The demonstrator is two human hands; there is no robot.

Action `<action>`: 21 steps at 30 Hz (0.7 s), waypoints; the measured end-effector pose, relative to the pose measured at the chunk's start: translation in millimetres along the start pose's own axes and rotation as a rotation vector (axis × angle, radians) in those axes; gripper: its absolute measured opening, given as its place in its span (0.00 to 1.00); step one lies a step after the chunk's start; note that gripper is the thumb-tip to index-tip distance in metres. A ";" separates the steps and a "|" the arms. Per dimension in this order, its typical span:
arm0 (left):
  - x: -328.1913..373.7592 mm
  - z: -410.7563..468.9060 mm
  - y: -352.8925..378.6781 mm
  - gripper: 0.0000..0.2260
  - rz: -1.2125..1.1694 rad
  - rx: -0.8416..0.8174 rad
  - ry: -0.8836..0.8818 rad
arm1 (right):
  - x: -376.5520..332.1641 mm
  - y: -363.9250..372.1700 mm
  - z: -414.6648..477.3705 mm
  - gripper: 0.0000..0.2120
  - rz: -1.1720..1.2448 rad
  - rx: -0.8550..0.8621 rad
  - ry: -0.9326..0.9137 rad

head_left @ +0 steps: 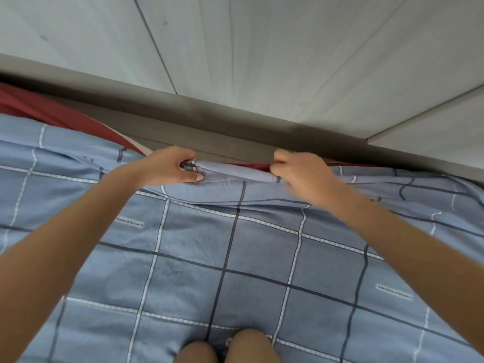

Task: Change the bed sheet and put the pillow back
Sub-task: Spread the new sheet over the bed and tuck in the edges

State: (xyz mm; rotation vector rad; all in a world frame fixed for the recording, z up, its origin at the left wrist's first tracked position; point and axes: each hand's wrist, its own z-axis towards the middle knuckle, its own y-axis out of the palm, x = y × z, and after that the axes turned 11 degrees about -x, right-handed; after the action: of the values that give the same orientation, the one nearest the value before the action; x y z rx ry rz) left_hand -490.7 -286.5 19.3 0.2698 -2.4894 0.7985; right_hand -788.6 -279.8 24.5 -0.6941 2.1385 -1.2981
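Note:
A blue checked bed sheet (pixel 230 247) with dark and white grid lines covers the bed below me. Its far edge is bunched into a fold along the bed's far side. My left hand (pixel 170 166) grips that folded edge with curled fingers. My right hand (pixel 306 174) pinches the same edge about a forearm's length to the right and looks slightly blurred. A red sheet (pixel 60 113) shows under the blue one at the far left, and a thin strip of it peeks out between my hands. No pillow is in view.
A grey bed frame rail (pixel 235 127) runs along the far edge, tight against a pale panelled wall (pixel 262 48). My knees (pixel 227 347) rest on the sheet at the bottom centre.

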 end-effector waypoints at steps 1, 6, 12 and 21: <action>0.7 -2.8 1.3 0.14 0.026 0.002 0.009 | -12.1 12.4 -8.0 0.07 -0.129 0.103 -0.040; 0.4 -14.0 16.7 0.15 0.090 0.072 0.032 | -23.3 42.0 -30.2 0.08 -0.089 0.210 0.108; 1.3 -17.5 17.1 0.13 0.045 0.040 0.021 | 7.6 -0.3 -26.9 0.09 0.592 -0.151 0.396; 4.3 -10.8 -0.6 0.23 -0.118 -0.093 -0.059 | 39.7 -19.0 21.9 0.09 0.725 -0.065 0.392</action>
State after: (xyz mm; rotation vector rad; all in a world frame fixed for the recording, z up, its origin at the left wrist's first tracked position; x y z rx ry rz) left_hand -489.8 -280.7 29.5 0.4087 -2.5304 0.6332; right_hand -799.6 -327.7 25.9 0.3442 2.3972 -1.0043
